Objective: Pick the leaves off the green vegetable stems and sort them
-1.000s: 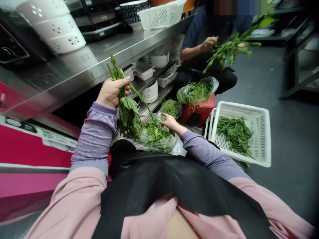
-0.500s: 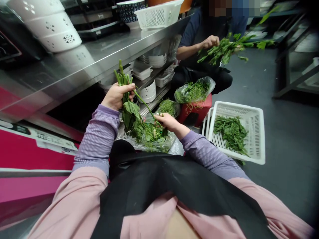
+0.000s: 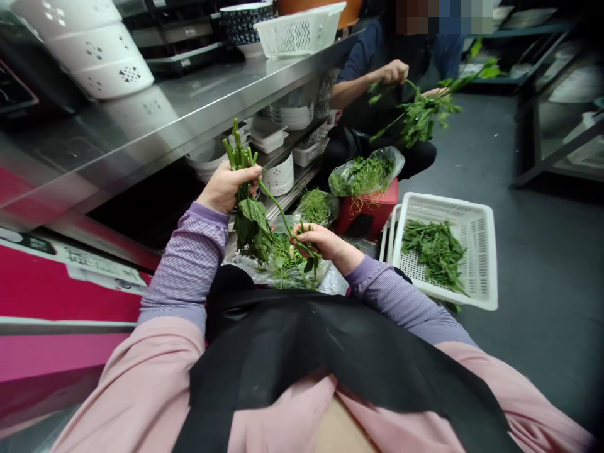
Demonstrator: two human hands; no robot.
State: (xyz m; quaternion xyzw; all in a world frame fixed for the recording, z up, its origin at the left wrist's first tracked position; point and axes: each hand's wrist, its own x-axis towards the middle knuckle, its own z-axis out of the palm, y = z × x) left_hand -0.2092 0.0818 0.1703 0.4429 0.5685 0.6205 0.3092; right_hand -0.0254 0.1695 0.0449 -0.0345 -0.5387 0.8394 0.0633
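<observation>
My left hand (image 3: 231, 185) is wrapped round a bunch of leafy green stems (image 3: 252, 223), cut ends up and leaves hanging down. One long stem (image 3: 278, 206) slants from that bunch to my right hand (image 3: 321, 241), whose fingers pinch it near its leafy lower end. Below both hands lies an open clear plastic bag (image 3: 259, 274) with thin green trimmings (image 3: 285, 258) in it. To the right, a white perforated basket (image 3: 481, 251) holds a heap of picked leafy greens (image 3: 436, 251).
A co-worker's hand (image 3: 394, 72) picks at another bunch of greens (image 3: 425, 116). A red stool (image 3: 370, 211) bears a bag of greens (image 3: 365, 176). The steel counter (image 3: 212, 104) runs along the left, with white containers (image 3: 280, 176) on the shelf below. A pink panel (image 3: 70, 277) stands at left.
My right fingers have curled more closely about the stem's lower end, which now shows leaves hanging beneath. My left hand has shifted slightly. The co-worker's bunch has dropped and spread apart.
</observation>
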